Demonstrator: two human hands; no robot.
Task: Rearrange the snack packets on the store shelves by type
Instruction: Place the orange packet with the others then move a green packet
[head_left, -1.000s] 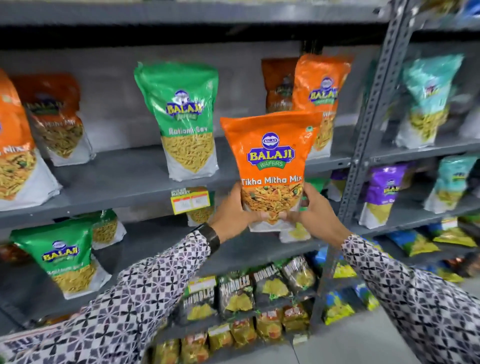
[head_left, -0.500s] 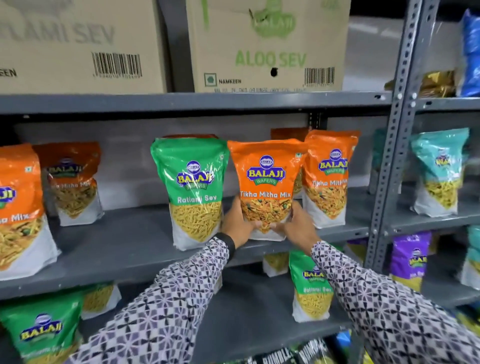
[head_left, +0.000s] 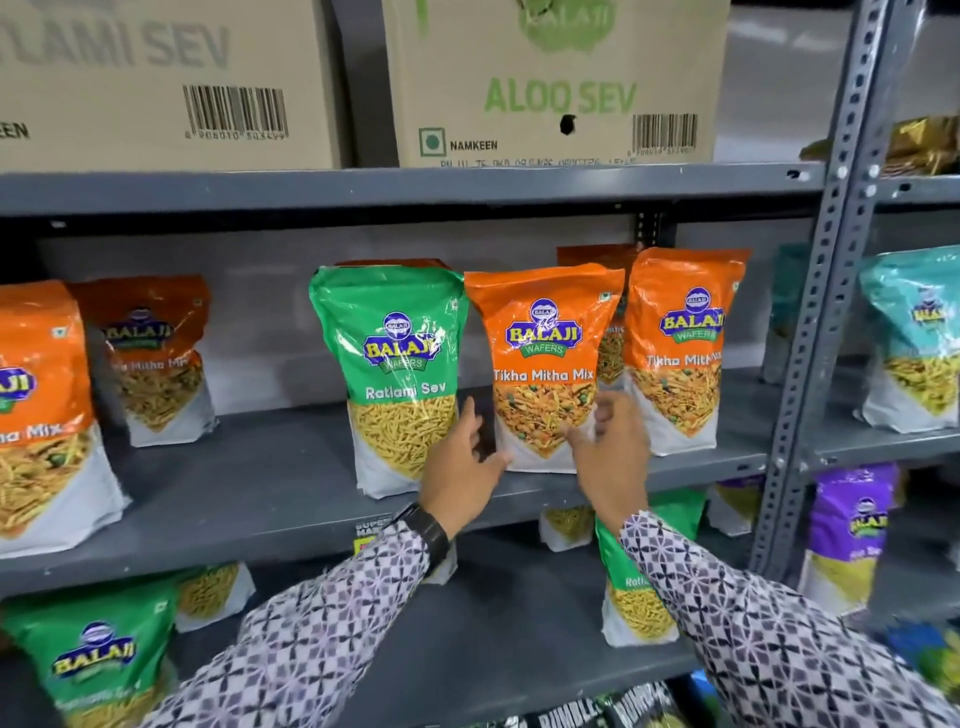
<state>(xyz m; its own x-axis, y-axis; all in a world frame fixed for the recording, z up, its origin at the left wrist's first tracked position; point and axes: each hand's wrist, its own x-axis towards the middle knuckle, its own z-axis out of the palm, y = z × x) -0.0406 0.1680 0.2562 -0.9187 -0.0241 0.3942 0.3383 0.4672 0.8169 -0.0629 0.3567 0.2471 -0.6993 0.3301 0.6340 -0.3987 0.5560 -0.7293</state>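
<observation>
Upright, glossy orange pouch, crinkled.

Single head-worn wide-angle view, facing forward and slightly down at grey shelves, close range, both hands' reach from packets, cartons overhead, no second view

The orange bag on the far left is cut off by the edge. Another orange bag hides behind the front ones. The right hand is blurry. The left box loses its first letters.
</observation>
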